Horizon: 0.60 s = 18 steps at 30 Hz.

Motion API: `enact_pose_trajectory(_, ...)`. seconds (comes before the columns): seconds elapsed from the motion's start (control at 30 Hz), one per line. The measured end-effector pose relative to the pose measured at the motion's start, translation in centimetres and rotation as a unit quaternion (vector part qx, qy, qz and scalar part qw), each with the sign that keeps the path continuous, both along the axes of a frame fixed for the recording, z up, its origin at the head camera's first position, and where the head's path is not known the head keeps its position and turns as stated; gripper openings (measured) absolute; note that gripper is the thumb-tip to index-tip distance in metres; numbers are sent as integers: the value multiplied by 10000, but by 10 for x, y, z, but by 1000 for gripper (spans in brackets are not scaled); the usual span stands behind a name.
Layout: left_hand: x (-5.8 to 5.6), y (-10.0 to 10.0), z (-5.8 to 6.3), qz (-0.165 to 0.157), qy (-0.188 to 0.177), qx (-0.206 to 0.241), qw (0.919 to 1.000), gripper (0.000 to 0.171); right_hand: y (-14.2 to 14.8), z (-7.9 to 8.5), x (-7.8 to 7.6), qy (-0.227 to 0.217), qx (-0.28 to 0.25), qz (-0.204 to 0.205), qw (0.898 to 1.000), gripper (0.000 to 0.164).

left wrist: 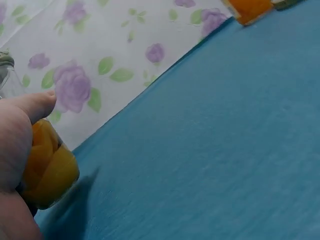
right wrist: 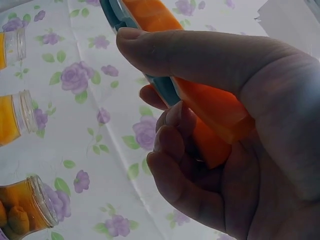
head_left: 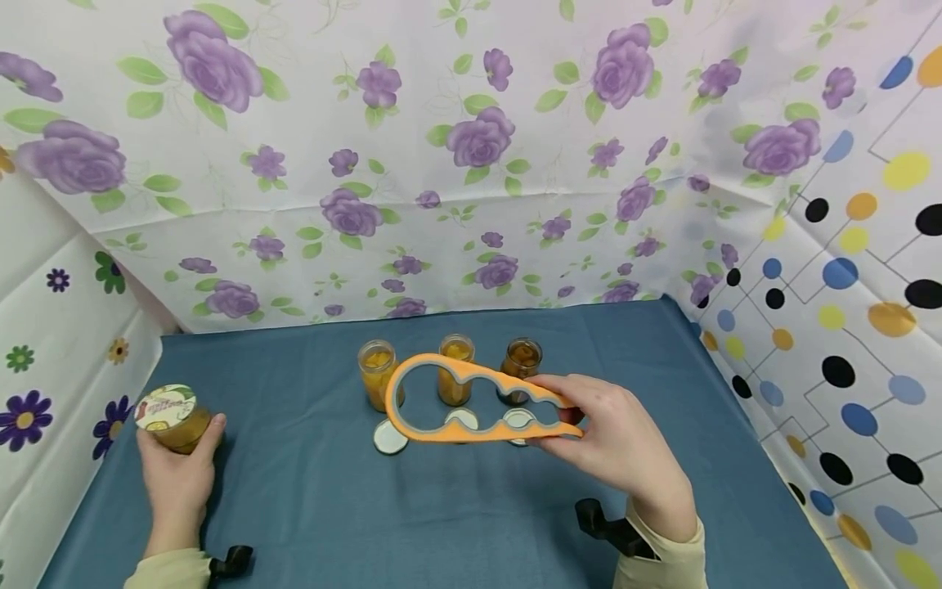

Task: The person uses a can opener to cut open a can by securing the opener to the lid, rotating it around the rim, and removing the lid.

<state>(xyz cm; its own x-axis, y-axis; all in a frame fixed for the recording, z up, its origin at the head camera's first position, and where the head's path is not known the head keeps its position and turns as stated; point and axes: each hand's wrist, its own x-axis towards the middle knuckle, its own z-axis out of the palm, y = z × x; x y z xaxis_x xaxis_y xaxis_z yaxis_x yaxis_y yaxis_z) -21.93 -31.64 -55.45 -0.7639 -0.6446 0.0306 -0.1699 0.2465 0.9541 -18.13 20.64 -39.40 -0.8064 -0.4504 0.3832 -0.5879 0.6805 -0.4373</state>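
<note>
At the left of the head view my left hand grips a glass jar of yellow fruit, its patterned lid on top. The left wrist view shows the yellow pieces through the glass below my thumb. My right hand holds an orange jar opener by its handle ends, raised above the table. Grey scalloped edging lines its inner side. In the right wrist view thumb and curled fingers close round the orange handles.
Behind the opener stand three lidless jars: two with yellow fruit, one with darker brown contents. Three lids lie in front of them on the blue cloth. Flowered sheeting hangs behind; dotted sheeting is at right.
</note>
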Motion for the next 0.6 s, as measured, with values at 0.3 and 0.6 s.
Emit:
enact_pose_trajectory(0.3,-3,55,23,-713,1000,-462,9914,86,-2,1,-2,12,-65,-79,9999,59)
enact_pose_trajectory(0.6,9,146,66,-1921,1984,-74,9611,77,0,0,2,80,-333,-160,9993,59)
